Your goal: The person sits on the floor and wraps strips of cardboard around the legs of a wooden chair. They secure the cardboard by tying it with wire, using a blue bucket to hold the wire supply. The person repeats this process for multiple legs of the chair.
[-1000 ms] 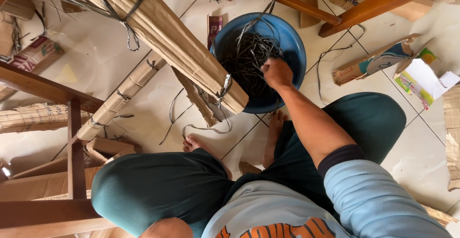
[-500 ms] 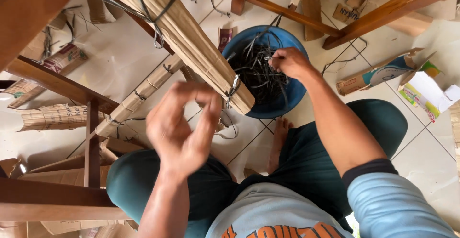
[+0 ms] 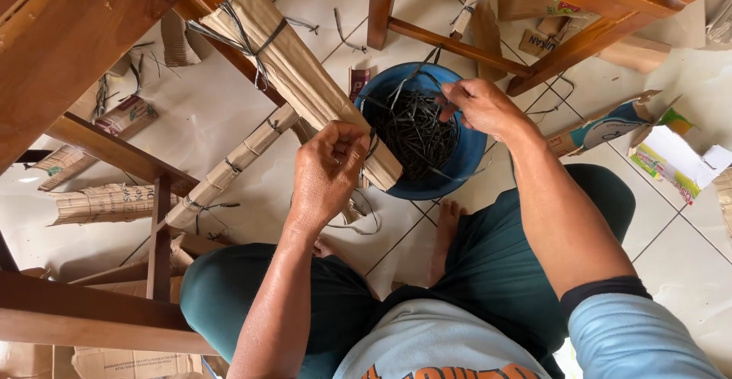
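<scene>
Head view: a seated person wraps wooden furniture legs in brown cardboard and binds them with dark ties. The left hand is closed around the lower end of a cardboard-wrapped leg, gripping it just beside the blue basin. The right hand, fingers pinched, holds a dark tie lifted from the heap of ties in the basin on the tiled floor. Judging by the wrap, the upper end is already bound with crossed ties, while the lower end under the left hand appears not yet tied. A second wrapped leg, lower down, carries several ties and looks finished. Cardboard scraps and torn boxes lie around.
</scene>
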